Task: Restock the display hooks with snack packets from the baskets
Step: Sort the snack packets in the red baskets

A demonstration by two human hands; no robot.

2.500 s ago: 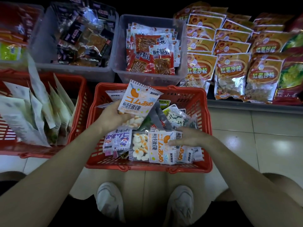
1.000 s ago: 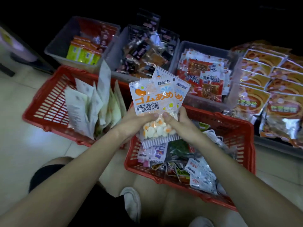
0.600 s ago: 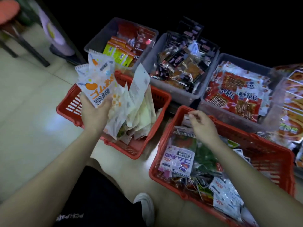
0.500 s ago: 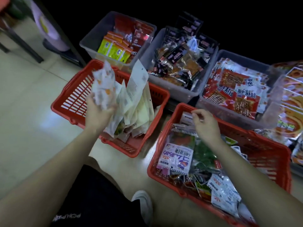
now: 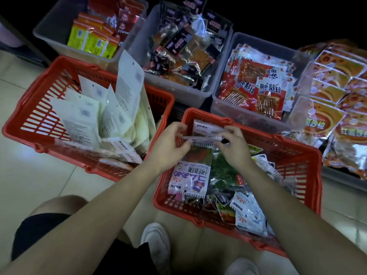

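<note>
Head view: blurred, edge-on, unreadable packet (image 5: 202,138)

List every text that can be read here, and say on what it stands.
"ゴムあめ": upside down, on the purple-and-white packet in the right red basket.
Too blurred to read: the clear packet pinched by the left hand and right hand, red packets, black packets, orange packets, white pouches.
</note>
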